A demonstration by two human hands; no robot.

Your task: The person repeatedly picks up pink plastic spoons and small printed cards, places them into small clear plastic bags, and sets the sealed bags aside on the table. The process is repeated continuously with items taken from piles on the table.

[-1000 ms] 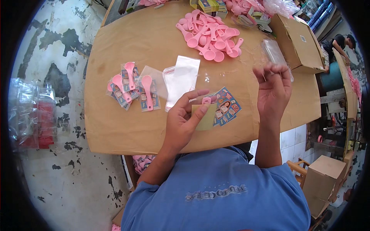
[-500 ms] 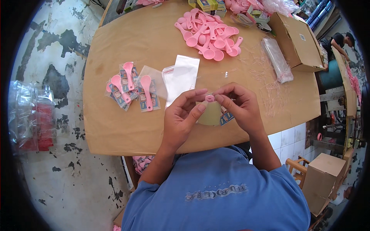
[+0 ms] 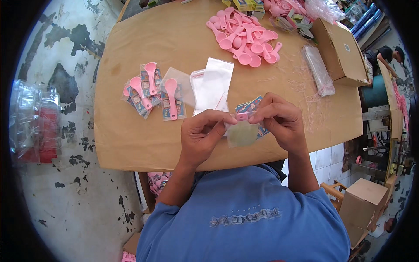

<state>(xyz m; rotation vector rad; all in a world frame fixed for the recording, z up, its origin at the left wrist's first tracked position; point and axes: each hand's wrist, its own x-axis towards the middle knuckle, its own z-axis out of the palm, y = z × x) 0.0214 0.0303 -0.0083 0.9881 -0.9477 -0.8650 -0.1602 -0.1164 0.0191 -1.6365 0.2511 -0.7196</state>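
Note:
Between my two hands a small clear plastic bag (image 3: 239, 136) is stretched by its upper edge. Inside it are a pale greenish card and a pink spoon, of which only the handle end (image 3: 241, 117) shows clearly. My left hand (image 3: 203, 135) pinches the bag's upper left corner, and my right hand (image 3: 279, 122) pinches the upper right. Blue printed cards (image 3: 248, 106) lie on the table just beyond and partly under the right hand. White-looking empty bags (image 3: 211, 83) are stacked beyond the left hand. Left of these lie several bagged pink spoons (image 3: 171, 98) with blue cards.
A heap of loose pink spoons (image 3: 246, 37) covers the far middle of the brown-papered table (image 3: 131, 148). At the far right stand a cardboard box (image 3: 338, 54) and a bundle of clear bags (image 3: 318, 70). Another person (image 3: 386, 56) works beyond the right edge.
My hands have spread slightly apart, pulling the bag's top edge straight. More of the bag and the blue cards behind it now shows. The whole view has shifted a little.

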